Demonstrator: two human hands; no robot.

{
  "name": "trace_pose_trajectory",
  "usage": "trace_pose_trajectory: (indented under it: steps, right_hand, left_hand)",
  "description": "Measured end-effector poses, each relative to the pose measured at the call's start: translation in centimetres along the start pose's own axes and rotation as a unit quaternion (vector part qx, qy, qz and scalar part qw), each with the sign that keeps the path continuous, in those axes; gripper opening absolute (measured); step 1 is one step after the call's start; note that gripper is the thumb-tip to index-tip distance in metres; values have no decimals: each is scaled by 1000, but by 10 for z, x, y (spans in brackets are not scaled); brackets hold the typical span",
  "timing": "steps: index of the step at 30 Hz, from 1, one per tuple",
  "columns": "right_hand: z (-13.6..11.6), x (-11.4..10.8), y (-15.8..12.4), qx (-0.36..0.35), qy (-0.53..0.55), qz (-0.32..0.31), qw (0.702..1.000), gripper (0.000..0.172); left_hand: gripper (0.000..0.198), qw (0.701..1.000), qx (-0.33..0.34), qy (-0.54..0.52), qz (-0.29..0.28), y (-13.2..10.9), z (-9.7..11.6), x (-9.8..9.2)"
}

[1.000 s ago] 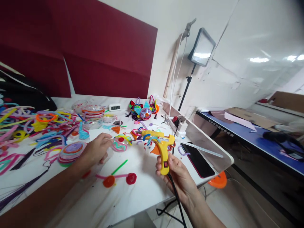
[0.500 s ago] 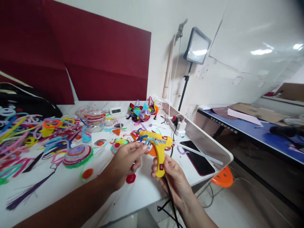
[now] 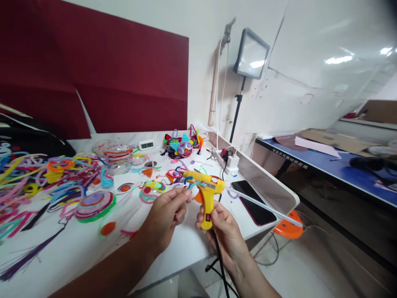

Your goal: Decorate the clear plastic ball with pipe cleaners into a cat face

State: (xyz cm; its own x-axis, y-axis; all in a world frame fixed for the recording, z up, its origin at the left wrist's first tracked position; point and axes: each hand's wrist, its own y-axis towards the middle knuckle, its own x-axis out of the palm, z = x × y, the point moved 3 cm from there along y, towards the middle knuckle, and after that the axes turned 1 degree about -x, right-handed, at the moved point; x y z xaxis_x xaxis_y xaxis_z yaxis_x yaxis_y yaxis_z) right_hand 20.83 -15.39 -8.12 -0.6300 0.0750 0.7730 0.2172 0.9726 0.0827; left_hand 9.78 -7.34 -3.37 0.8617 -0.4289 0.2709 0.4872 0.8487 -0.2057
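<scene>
The left hand [image 3: 167,219] is now well to the right of where it was a second ago, away from the clear domed piece [image 3: 151,191] and just beside the yellow glue gun [image 3: 208,193], thumb and forefinger close together. Its move uncovers a rainbow arc [image 3: 125,187] and an orange disc [image 3: 108,228] left of that hand, while a green stick and a red disc are hidden. Right of the right hand [image 3: 225,231], the glue stick [image 3: 266,205] slopes more steeply, its end overlapping the orange stool [image 3: 288,227].

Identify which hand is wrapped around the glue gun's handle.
The right hand: it grasps the yellow glue gun by its handle, whereas the left hand curls beside, not around, it.
</scene>
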Motion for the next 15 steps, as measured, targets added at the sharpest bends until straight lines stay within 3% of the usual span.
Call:
trace_pose_trajectory:
  steps: [4, 8, 12, 15]
  right_hand:
    - [-6, -6, 5, -15, 4, 27, 1000, 20]
    - [-11, -10, 9, -12, 9, 23, 1000, 16]
    - [-11, -15, 9, -7, 19, 26, 999, 18]
    - [-11, -19, 8, -8, 22, 31, 999, 20]
  left_hand:
    - [33, 1000, -16, 14, 3, -3, -6, 0]
    - [32, 998, 13, 59, 23, 4, -3, -6]
    - [26, 984, 51, 165, 45, 26, -1, -14]
    - [24, 951, 87, 297, 12, 44, -2, -18]
